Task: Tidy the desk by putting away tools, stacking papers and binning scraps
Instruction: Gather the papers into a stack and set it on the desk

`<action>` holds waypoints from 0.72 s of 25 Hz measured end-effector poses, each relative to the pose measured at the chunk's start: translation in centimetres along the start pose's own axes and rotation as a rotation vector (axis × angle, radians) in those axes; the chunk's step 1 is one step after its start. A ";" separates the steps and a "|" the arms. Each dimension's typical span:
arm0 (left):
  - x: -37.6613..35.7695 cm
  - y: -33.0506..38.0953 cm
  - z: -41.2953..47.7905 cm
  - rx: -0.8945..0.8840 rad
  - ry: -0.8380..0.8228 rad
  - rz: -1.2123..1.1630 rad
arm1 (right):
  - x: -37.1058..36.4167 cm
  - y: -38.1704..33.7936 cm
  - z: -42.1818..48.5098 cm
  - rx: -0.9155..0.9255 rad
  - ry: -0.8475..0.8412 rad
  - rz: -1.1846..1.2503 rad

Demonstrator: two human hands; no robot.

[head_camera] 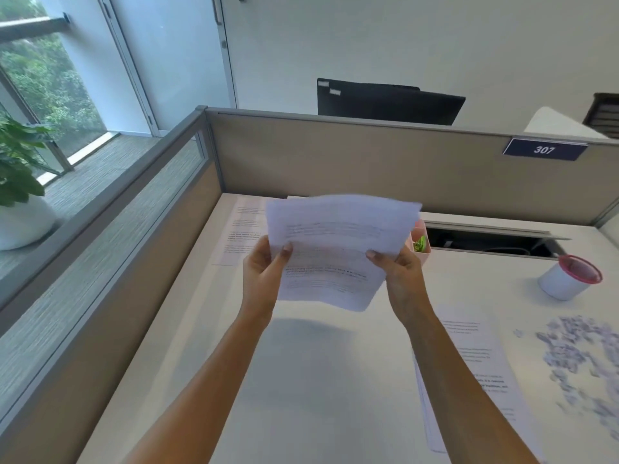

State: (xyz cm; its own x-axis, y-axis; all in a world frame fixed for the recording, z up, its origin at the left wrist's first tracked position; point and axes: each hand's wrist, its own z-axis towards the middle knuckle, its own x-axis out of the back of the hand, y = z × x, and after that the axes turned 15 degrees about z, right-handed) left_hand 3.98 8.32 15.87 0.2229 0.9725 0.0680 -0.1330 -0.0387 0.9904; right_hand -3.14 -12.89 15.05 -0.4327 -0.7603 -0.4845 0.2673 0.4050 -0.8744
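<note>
Above the desk [318, 380], left hand [263, 272] and right hand [402, 279] each have a pinching grip on the papers [338, 249]

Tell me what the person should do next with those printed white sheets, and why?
Probably lay the held printed white sheets onto the printed pages lying flat by the right forearm, since the left hand and right hand hold them above the pale desk.

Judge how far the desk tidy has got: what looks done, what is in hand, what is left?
Done: nothing plainly; a pink holder holds something green. In hand: the left hand and right hand hold a sheaf of papers above the desk. Left: a sheet at the far left, sheets at the right and the scraps beside them all lie on the desk.
</note>
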 end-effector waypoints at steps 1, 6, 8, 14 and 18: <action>0.0 0.0 0.2 -0.017 0.003 0.027 | 0.0 -0.3 0.2 0.015 0.016 0.006; -0.3 -2.7 0.8 0.011 -0.066 0.096 | 0.6 0.0 0.3 0.026 -0.046 -0.092; -0.6 -4.0 0.8 0.025 -0.059 0.158 | 1.0 0.6 0.2 0.007 -0.064 -0.122; -0.5 -6.5 0.4 0.095 -0.046 0.416 | 2.9 4.0 0.6 -0.110 0.045 -0.222; -0.4 -8.0 0.3 0.121 -0.060 0.508 | 3.6 5.7 0.2 -0.170 0.035 -0.287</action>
State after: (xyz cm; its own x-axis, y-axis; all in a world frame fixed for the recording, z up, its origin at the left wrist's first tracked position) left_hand 5.24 8.19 7.93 0.2145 0.8097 0.5462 -0.1267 -0.5315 0.8375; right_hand -3.03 -13.45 8.32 -0.4993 -0.8390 -0.2162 -0.0161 0.2585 -0.9659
